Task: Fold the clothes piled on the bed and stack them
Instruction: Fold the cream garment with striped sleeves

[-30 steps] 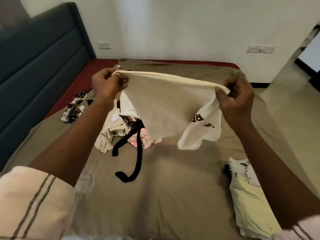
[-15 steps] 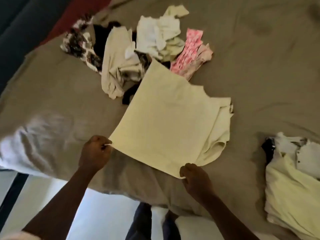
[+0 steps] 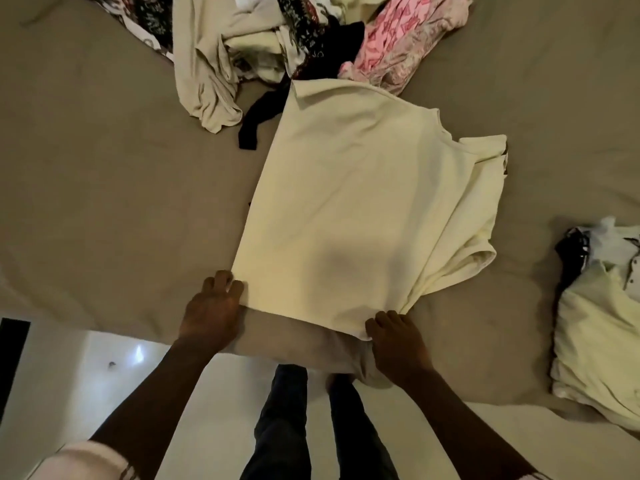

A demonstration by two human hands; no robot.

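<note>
Spread flatter since the earlier frame, the cream shirt (image 3: 346, 202) is laid on the bed (image 3: 104, 202) just on the near side of the clothes pile (image 3: 214, 64), its far end touching that pile. Its long axis is run from hem to pile, tilted slightly rightward; the hem corners are pinched by the left hand (image 3: 213, 311) and the right hand (image 3: 398, 344).

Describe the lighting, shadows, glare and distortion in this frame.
Head view: dim, warm light. A soft dark shadow falls on the shirt near its hem, and a small glare spot shines on the floor. The wide-angle lens seems to bow the bed edge. The pile at the top looks slightly soft.
</note>
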